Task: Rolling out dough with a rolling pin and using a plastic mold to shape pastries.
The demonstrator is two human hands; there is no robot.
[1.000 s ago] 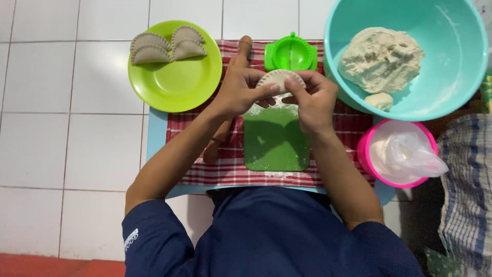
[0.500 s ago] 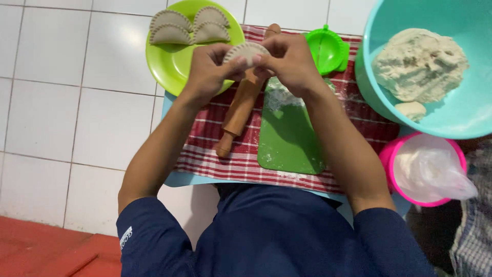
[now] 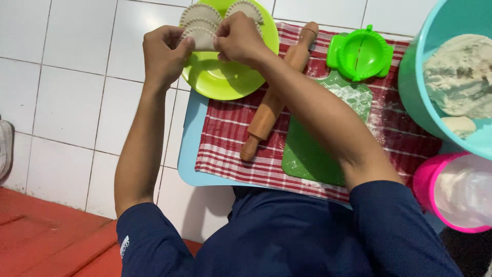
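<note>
Both hands hold one folded dumpling (image 3: 201,38) with a crimped edge over the lime-green plate (image 3: 225,79). My left hand (image 3: 163,54) pinches its left end and my right hand (image 3: 238,38) pinches its right end. Two more folded dumplings (image 3: 246,8) lie at the far side of the plate, partly hidden by my hands. A wooden rolling pin (image 3: 274,100) lies diagonally on the red checked cloth (image 3: 225,149) under my right forearm.
A green cutting mat (image 3: 312,154) dusted with flour lies on the cloth, and a green dumpling press (image 3: 361,54) sits beyond it. A turquoise bowl (image 3: 417,97) with dough stands at right, and a pink container (image 3: 425,190) below it. White tiled floor lies at left.
Both hands have carried the folded dumpling from above the green mat leftwards to over the green plate. The view has shifted left with them.
</note>
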